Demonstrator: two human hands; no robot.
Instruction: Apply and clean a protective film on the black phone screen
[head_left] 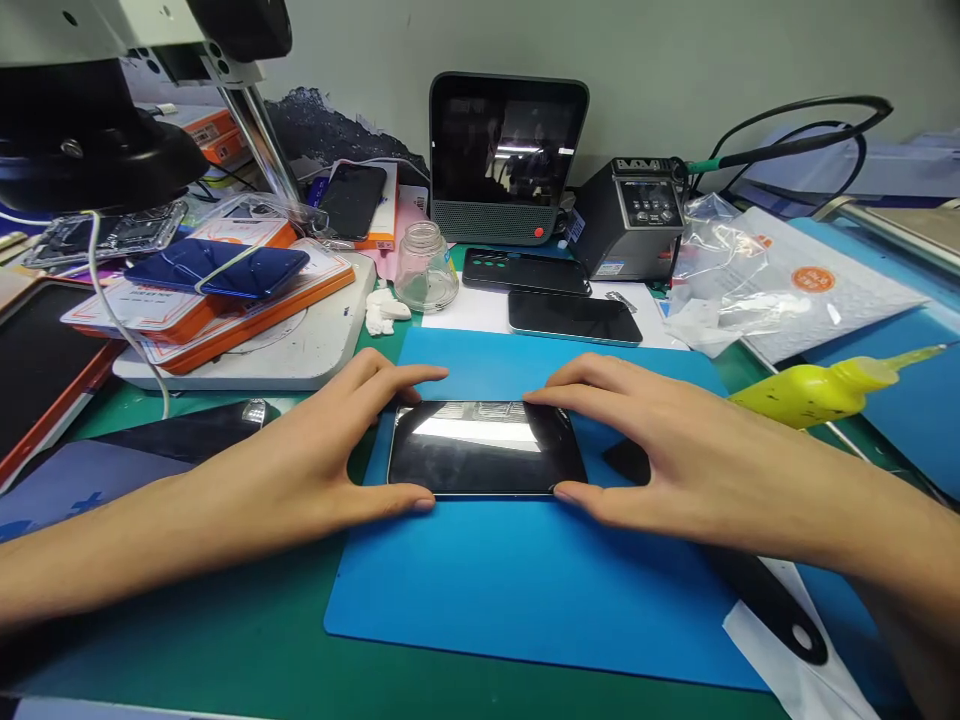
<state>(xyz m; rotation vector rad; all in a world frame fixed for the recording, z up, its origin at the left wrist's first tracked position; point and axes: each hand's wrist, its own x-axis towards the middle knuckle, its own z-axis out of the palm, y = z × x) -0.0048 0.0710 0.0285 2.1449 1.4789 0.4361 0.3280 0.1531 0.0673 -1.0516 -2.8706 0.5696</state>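
Stack of orange boxes (225, 300) far left, out of play. Left hand (330, 450) pinches left end of phone (484, 447), thumb on near edge, fingers on far edge. Phone lies flat, screen up, on blue mat (525, 580). Right hand (660, 450) grips right end same way. Yellow bottle (817, 390) off right. Step looks like seating/aligning phone. Next move needs even pressure, both ends, no twist.

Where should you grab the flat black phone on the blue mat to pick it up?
Probably by its two short ends, one from each side: the flat black phone lies flat and sideways on the blue mat, as the left hand and right hand already pinch it.
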